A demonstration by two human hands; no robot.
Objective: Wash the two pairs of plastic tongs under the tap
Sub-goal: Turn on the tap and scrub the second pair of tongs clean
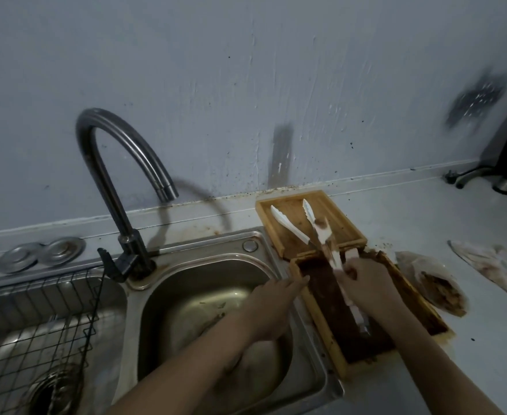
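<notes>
Right hand [366, 283] closing around a pair of white tongs [325, 235], fingers curled over the handle end, arms of the tongs pointing away toward the wall. Left hand [276, 298] reaching across the edge of the sink [279, 265], fingers stretched flat and together, holding nothing, fingertips just touching the near wooden tray [351, 333]. Gripped tongs slanting up out of that dark, stained tray and crossing over the lighter tray [333, 211] behind it. Blurred, so hard to tell whether one pair or two are in the grasp; two pale tips [274, 211] spreading apart over the far tray, and another pale length [357, 310] lying in the near tray under the wrist, possibly the second pair.

Judging the step: picking up, washing not yet begun. Tap [111, 163] standing well to the left, spout pointing at the sink, no water visibly running. Crumpled bags [434, 283] lying on the counter to the right, apart from the work.

Next move likely calling for lifting the tongs clear of both trays, carrying them left over the basin, and freeing the left hand for the tap lever [108, 262]. Keeping hold firm, plastic likely greasy.
</notes>
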